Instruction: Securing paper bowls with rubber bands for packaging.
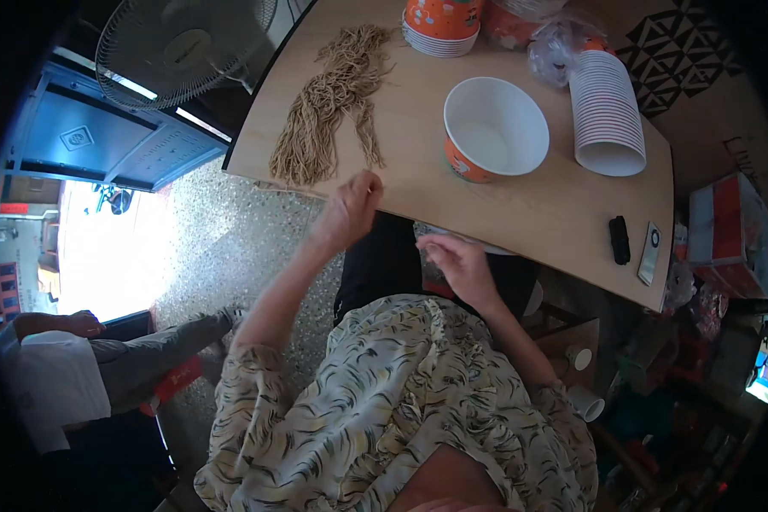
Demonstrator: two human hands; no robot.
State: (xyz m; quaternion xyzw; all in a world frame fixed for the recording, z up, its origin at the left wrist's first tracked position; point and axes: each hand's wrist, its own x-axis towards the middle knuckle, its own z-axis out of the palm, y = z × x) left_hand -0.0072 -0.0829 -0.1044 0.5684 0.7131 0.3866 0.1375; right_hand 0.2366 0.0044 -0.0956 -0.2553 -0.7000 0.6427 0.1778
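Daylight glares through the doorway (107, 247) to the left, burnt to plain white, and washes across the speckled floor (209, 218); over here the counter (563, 213) is softly lit, the clutter (648, 367) at lower right sinks into murk, a small screen (766, 367) glows, and edges bend toward a black rim

A loose, pale blouse (358, 375), patterned with dark curved strokes and yellowish-green flecks, gathers into soft folds down the front. Its left sleeve (252, 388) ends well behind the left grip (352, 209), its right sleeve (559, 418) well behind the right grip (465, 269). Black trousers (391, 256) show between both grips.
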